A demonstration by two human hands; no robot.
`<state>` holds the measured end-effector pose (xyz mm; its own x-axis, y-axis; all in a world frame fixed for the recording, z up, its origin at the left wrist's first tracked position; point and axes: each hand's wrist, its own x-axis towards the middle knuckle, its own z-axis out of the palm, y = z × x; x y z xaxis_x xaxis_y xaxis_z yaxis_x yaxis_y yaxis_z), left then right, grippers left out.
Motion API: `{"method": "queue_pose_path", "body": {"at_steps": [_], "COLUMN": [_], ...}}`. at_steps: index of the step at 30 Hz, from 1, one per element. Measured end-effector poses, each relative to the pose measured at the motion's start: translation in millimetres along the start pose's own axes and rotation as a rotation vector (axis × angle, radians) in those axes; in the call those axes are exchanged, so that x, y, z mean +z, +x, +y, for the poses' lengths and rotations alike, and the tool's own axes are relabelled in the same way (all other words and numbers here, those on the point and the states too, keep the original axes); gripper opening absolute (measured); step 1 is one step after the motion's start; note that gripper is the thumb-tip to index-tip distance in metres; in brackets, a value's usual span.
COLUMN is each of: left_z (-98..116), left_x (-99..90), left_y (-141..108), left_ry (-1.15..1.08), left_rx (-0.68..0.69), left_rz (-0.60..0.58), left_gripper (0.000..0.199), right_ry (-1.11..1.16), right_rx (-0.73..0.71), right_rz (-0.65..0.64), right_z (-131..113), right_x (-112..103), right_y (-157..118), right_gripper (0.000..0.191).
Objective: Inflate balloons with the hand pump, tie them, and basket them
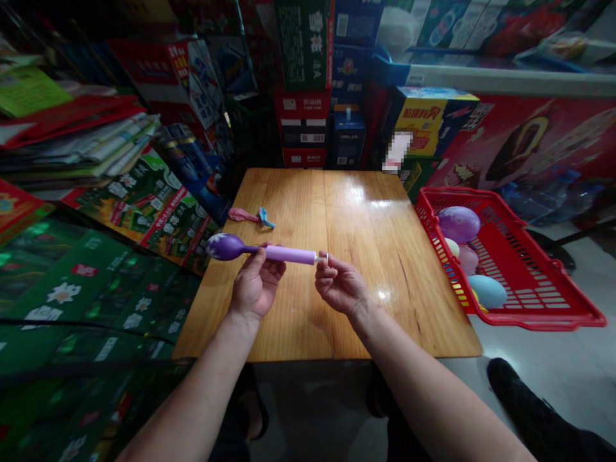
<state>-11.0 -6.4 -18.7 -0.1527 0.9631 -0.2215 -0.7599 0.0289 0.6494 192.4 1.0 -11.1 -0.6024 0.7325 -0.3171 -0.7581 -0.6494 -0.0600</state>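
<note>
A light purple balloon pump (291,255) lies level between my hands above the wooden table (308,321). On its left end sits a dark purple balloon (226,247) with a white pattern, partly inflated. My left hand (256,282) is closed around the joint where the balloon's neck meets the pump. The pump's white handle at the right end is pinched by my right hand (339,282); the handle is close to the barrel. Two uninflated balloons, a pink one (242,215) and a blue one (264,219), rest on the table's left part.
At the right stands a red basket (553,308) holding several inflated balloons, among them a purple one (459,223) and a light blue one (487,291). Green cartons (62,295) line the left side. Stacked boxes (303,122) stand behind the table.
</note>
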Motion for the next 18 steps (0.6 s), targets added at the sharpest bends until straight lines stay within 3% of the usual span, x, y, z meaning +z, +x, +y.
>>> {"method": "queue_pose_path", "body": {"at_steps": [4, 7, 13, 18], "left_z": [15, 13, -4, 7], "left_x": [-5.0, -5.6, -0.8, -2.6], "left_y": [8, 4, -9, -1], "left_ry": [-0.020, 0.003, 0.036, 0.025], "left_rx": [0.047, 0.082, -0.001, 0.026], "left_rz": [0.049, 0.026, -0.066, -0.049], "left_gripper": [0.026, 0.028, 0.027, 0.026], "right_ry": [-0.023, -0.019, -0.074, -0.061], "right_rx": [-0.068, -0.127, -0.035, -0.043], "right_rz": [-0.064, -0.089, -0.065, -0.049], "right_z": [-17, -16, 6, -9], "right_x": [9, 6, -4, 7], "right_y": [-9, -8, 2, -5], "right_gripper": [0.010, 0.007, 0.008, 0.010]}}
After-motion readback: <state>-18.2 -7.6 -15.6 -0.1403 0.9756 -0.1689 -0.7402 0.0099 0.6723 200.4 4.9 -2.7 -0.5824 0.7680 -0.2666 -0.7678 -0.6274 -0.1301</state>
